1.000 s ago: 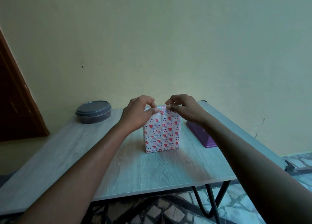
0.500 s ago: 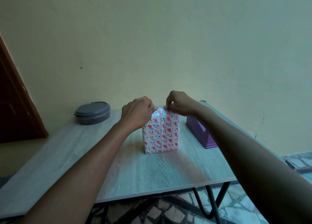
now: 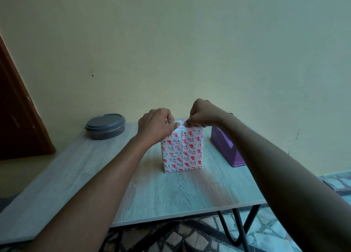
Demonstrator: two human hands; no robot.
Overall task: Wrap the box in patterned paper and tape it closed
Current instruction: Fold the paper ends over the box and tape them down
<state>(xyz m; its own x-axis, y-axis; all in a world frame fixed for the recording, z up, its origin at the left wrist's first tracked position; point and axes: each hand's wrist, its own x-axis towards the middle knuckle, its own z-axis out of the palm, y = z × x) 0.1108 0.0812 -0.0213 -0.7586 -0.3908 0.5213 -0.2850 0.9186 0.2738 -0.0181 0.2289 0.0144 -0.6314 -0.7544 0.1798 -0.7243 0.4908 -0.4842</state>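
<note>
**Ana:** Head view: where does the wrapping stand?

**Ben:** The box [image 3: 182, 150] stands upright mid-worktop [image 3: 171, 194], its near face and sides already covered in patterned paper, with a seam down the middle.

**Ana:** And the hands?

**Ben:** The left hand [image 3: 157, 125] and right hand [image 3: 202, 113] both pinch the paper at the top edge, fingertips nearly meeting.

**Ana:** What's left?

**Ben:** I'd judge the top flaps need folding flat and taping. I see no tape; the purple container [image 3: 226, 147] sits right, a grey lidded tub [image 3: 105, 126] far left.

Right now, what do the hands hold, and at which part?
Both the left hand and right hand pinch the wrapped box at its top paper edge.
</note>
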